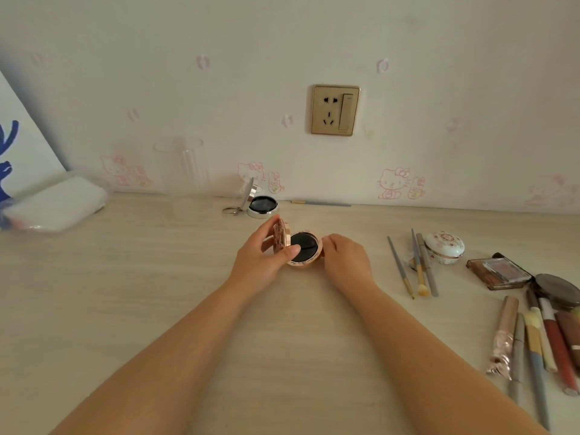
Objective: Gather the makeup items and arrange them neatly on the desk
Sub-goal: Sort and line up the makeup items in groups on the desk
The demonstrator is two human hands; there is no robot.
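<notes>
A round rose-gold compact [306, 251] rests on the desk [157, 277] at the centre, its black inside showing and its patterned lid tilted up on the left. My left hand [263, 259] grips the lid between thumb and fingers. My right hand [345, 259] holds the compact's base from the right. Behind it, near the wall, a silver compact [262, 206] stands with its lid raised. On the right lie thin brushes [420, 265], a white floral trinket box [444, 248] and a brown blush palette [499, 273].
Several pencils, brushes and tubes [533, 340] lie at the right edge beside a dark round compact [557, 288]. A clear acrylic cup [180, 166] stands against the wall, a white tissue pack [56, 205] at the left, a pencil [320, 203] along the wall, a socket [335, 110] above.
</notes>
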